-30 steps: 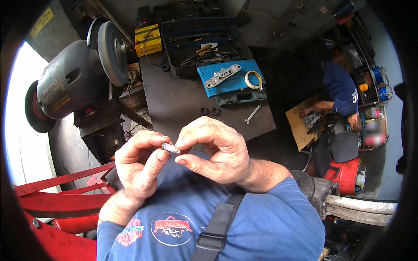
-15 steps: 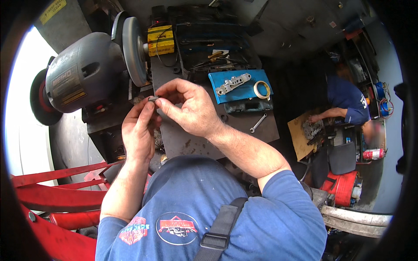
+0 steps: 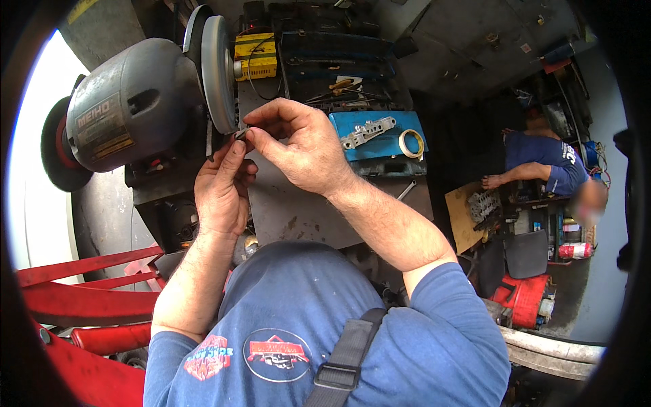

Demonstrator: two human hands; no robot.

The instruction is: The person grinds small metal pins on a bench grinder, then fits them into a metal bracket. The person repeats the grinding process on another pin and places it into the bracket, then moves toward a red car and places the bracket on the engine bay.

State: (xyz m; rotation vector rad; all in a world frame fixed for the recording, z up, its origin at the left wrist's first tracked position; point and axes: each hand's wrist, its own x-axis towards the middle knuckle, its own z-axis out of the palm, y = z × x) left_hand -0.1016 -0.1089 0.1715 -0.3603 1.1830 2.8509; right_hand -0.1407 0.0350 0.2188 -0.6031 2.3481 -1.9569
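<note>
Beside the lower edge of the grey grinding wheel [image 3: 218, 78], both my hands pinch one small grey metal piece [image 3: 241, 134]. Its exact kind is too small to tell. My left hand [image 3: 222, 193] grips it from below between thumb and fingers. From the right, my right hand [image 3: 302, 146] pinches its other end, thumb and forefinger closed. The piece is close to the wheel's rim; whether they touch I cannot tell. The wheel belongs to a large dark bench grinder [image 3: 129, 105] on the left.
On the bench [image 3: 298, 217] lie a blue case [image 3: 356, 163] with a metal part [image 3: 368, 133] and a tape roll [image 3: 411, 144], plus a wrench [image 3: 407, 190]. A yellow box [image 3: 256, 55] stands behind the wheel. Red metal bars [image 3: 88, 304] are at lower left. Another person [image 3: 542, 159] works at right.
Both hands have moved slightly up, bringing the small piece from below the wheel to beside its lower edge. The view has shifted a little. The other person's arm has moved.
</note>
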